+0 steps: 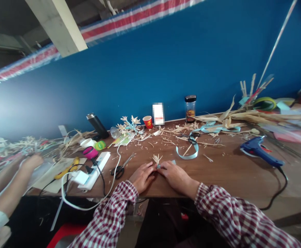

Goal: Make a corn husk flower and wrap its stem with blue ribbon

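A small pale flower of dried husk strips point(156, 159) stands between my two hands, close above the brown table. My left hand point(143, 176) is closed at its base, with the fingertips meeting those of the other hand. My right hand point(176, 176) pinches a light blue strip point(173, 162), which shows at the fingertips and behind the knuckles. My fingers hide the flower's stem. Black-handled scissors point(118, 171) lie left of my left hand. Beyond my right hand, a light blue ribbon point(189, 156) curls on the table near another dark-handled pair of scissors point(192, 139).
A blue glue gun point(261, 150) lies at the right, its cord over the edge. A white power strip point(96, 172) with cables sits at the left. A red paper cup point(148, 122), a jar point(190, 108) and a black flask point(97, 125) stand behind. A co-worker's hand point(35, 162) works far left.
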{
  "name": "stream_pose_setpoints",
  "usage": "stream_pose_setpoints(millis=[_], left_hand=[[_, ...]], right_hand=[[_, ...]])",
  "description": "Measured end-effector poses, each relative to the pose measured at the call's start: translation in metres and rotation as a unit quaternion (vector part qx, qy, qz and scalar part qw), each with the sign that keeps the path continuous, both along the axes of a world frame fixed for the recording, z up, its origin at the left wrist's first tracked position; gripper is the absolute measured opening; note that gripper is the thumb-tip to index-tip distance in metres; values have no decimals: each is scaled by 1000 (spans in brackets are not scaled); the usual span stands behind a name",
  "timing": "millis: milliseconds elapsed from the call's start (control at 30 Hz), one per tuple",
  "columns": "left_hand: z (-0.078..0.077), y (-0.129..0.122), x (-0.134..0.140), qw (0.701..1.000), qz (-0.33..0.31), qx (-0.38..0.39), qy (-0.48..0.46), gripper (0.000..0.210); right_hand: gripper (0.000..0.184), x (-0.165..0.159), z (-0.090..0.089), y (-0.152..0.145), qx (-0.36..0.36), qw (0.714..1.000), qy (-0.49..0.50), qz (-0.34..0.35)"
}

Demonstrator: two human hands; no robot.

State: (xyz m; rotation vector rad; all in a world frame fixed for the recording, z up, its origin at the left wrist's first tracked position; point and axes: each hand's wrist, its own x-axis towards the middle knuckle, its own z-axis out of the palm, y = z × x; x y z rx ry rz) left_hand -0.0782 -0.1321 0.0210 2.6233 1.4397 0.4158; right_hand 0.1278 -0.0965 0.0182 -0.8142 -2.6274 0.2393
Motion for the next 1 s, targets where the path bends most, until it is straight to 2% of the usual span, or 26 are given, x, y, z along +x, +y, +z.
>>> stream_pose_setpoints(millis=[200,433,633,733,900,1000], left_hand=[[2,0,1,1000,-8,11,9,44],[9,0,9,1000,-20,17,16,26],[12,1,12,999,-28,25,22,21],[12,3,9,998,-42,27,43,25],[10,3,6,999,-34,28,28,46],[8,2,6,998,-47,31,28,41]], right_hand=[[33,2,-1,0,-16,999,27,9],[31,5,1,-2,-15,1000,20,11],[30,6,2,-2,-19,1000,9,6],[31,7,2,-3,-22,1000,4,5],[34,8,2,-3,-20,1000,0,3],[34,10,2,-3,-24,1000,3,8]])
